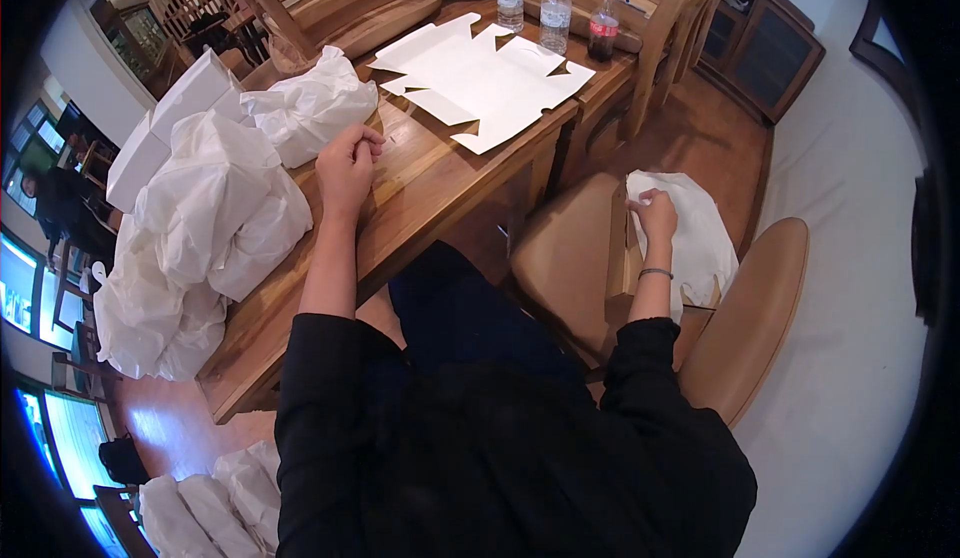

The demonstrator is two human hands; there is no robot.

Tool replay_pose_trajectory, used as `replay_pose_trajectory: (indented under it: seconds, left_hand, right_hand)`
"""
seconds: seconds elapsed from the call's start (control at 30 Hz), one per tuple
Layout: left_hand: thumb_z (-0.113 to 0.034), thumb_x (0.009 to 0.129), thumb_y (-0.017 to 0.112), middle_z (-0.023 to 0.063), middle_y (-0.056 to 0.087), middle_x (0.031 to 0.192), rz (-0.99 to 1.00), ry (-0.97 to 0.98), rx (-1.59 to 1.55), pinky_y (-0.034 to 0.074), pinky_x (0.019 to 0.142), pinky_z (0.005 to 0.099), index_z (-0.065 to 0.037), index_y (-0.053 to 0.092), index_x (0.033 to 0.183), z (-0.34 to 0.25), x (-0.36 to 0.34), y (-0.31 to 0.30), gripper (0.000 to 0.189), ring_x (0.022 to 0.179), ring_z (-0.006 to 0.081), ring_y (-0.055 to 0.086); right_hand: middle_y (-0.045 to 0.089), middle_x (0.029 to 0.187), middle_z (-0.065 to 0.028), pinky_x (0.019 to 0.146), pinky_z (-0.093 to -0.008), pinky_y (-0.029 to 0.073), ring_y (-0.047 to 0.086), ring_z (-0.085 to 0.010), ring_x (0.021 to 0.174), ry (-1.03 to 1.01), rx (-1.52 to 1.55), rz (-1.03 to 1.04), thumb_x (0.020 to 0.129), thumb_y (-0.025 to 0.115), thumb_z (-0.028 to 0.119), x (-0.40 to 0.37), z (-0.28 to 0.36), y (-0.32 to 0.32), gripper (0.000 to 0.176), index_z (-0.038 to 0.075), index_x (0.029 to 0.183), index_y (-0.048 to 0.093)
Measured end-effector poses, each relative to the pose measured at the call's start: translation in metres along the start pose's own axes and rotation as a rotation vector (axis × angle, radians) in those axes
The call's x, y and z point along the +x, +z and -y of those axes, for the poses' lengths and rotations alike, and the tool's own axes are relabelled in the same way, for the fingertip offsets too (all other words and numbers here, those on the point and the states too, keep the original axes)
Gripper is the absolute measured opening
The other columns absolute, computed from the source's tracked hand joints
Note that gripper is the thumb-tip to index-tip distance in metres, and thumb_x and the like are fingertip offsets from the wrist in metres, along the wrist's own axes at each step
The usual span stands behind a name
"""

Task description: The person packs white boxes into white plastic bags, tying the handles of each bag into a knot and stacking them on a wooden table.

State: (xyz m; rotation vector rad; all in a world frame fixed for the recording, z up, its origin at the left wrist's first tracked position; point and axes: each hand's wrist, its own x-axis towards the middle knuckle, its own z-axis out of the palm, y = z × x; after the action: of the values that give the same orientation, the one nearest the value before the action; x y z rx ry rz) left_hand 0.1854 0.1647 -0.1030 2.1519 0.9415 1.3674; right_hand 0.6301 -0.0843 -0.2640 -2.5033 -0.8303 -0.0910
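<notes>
My left hand (348, 168) rests on the wooden table (420, 208) with its fingers curled; whether anything is inside them is hidden. Just left of it are white plastic bags (215, 198) and a smaller white bag (312, 103). Flat cut white card (495, 78) lies on the table beyond. Off to the right, my right hand (655, 218) is closed at the edge of a white bag (700, 228), which stands with a brown cardboard box (624, 248) on a tan chair (565, 258). What its fingers pinch is too small to make out.
Two blue-capped bottles (510, 0) (555, 16) and a red-capped bottle (603, 28) stand at the table's far side, near upturned wooden chairs (340, 8). More white bags (215, 508) are at the lower left. A person (70, 208) is at the far left.
</notes>
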Motion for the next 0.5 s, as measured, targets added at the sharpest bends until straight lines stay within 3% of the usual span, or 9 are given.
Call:
replay_pose_trajectory:
  seconds: [0.1, 0.5]
  left_hand:
    - [0.004, 0.088, 0.051, 0.0088, 0.071, 0.075, 0.007, -0.032, -0.056, 0.056, 0.066, 0.0283, -0.002, 0.070, 0.088, 0.004, 0.000, 0.001, 0.021, 0.068, 0.0144, 0.069]
    - [0.002, 0.090, 0.050, 0.0079, 0.070, 0.073, 0.022, -0.086, -0.021, 0.055, 0.065, 0.0282, -0.002, 0.071, 0.088, -0.001, 0.000, 0.000, 0.021, 0.067, 0.0137, 0.068]
  right_hand:
    - [0.068, 0.109, -0.0113, 0.086, -0.0451, 0.055, 0.067, -0.0333, 0.101, 0.113, -0.008, 0.041, 0.073, 0.086, 0.032, 0.007, 0.004, -0.001, 0.034, 0.010, 0.096, 0.074]
    - [0.064, 0.114, -0.0147, 0.085, -0.0496, 0.056, 0.066, -0.0393, 0.100, 0.034, -0.156, -0.079, 0.078, 0.081, 0.031, -0.001, 0.021, 0.009, 0.038, 0.003, 0.100, 0.071]
